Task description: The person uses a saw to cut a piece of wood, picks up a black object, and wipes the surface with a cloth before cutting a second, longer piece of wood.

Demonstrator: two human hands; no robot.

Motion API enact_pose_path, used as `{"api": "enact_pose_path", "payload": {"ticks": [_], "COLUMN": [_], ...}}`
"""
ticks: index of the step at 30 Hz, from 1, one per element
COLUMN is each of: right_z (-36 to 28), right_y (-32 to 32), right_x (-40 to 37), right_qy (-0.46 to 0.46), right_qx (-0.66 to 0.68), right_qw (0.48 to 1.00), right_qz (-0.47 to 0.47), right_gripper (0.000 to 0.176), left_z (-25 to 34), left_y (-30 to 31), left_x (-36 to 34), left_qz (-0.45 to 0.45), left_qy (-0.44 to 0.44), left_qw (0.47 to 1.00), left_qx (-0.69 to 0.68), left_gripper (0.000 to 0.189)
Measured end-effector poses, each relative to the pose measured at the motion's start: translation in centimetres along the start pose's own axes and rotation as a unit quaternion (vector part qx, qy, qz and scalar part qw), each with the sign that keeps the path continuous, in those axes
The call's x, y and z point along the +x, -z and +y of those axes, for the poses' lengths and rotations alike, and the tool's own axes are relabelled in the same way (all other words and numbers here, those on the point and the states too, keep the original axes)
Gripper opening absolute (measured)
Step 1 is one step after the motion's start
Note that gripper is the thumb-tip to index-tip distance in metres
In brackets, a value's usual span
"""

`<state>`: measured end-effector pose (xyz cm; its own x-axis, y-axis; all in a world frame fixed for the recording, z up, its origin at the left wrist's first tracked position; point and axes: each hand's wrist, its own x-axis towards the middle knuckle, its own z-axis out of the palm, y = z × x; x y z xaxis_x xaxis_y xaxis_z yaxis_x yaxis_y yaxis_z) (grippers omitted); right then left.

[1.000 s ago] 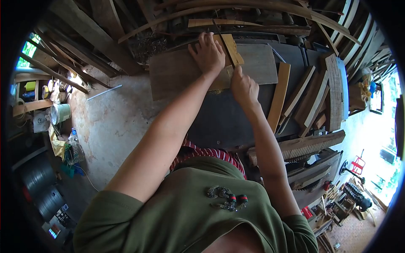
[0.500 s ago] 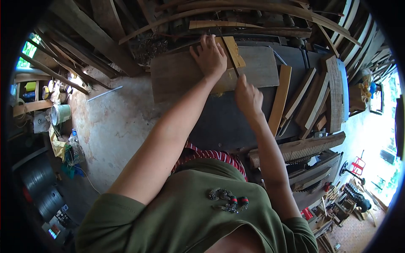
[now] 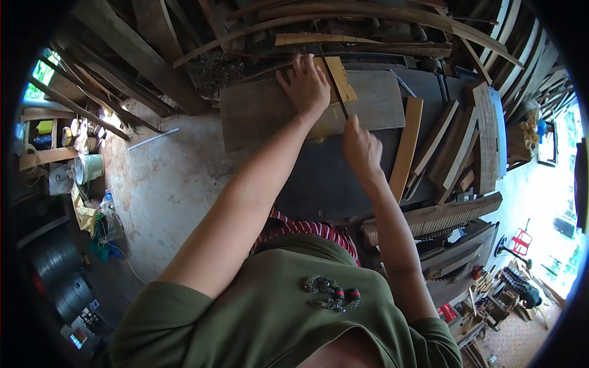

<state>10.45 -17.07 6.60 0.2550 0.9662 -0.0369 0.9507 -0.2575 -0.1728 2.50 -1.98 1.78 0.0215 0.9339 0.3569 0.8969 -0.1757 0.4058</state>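
My left hand (image 3: 308,91) presses down with spread fingers at the left edge of a yellow wood piece (image 3: 340,78), which lies on a wide grey-brown board (image 3: 374,101). A thin dark tool (image 3: 334,81), like a saw or file seen edge-on, runs across the yellow piece. Its near end is in my right hand (image 3: 362,146), whose fingers are closed round it. Yellow dust (image 3: 317,140) lies at the board's near edge. The board rests on a dark work table (image 3: 319,178).
A yellow strip (image 3: 407,144) and several brown wood pieces (image 3: 442,147) lie right of the board. Long curved timbers (image 3: 368,15) cross behind it. A bucket (image 3: 89,167) stands at the left. Far right, a person in a checked top (image 3: 518,285) bends down.
My right hand has moved slightly toward my body, drawing the dark tool with it. My left hand stays at the yellow piece.
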Motion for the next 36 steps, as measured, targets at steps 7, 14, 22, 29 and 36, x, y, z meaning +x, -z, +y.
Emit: {"api": "enact_pose_path", "payload": {"ticks": [7,14,22,29,36], "right_z": [-0.1,0.2,-0.5,0.2,-0.4], "right_y": [-0.1,-0.6,-0.7,-0.1,-1.1], "right_x": [1.6,-0.3,2.8,-2.2,2.2], "right_qy": [0.011,0.017,0.013,-0.028,0.001], "right_qx": [-0.02,-0.011,0.0,-0.021,-0.001], "right_qw": [1.0,1.0,1.0,0.999,1.0], "right_qz": [-0.005,0.018,0.004,-0.035,0.011], "right_gripper": [0.009,0.012,0.024,0.009,0.01], "left_z": [0.1,0.0,0.1,0.1,0.1], "left_y": [0.2,-0.1,-0.1,0.1,-0.1], "left_x": [0.0,0.0,0.0,0.0,0.0], "left_qz": [-0.016,-0.019,-0.002,-0.002,-0.009], "left_qy": [0.003,0.005,0.003,0.001,0.002], "left_qw": [1.0,1.0,1.0,1.0,1.0], "left_qx": [-0.003,-0.007,-0.003,-0.015,-0.011], "left_gripper": [0.038,0.038,0.037,0.036,0.038]}}
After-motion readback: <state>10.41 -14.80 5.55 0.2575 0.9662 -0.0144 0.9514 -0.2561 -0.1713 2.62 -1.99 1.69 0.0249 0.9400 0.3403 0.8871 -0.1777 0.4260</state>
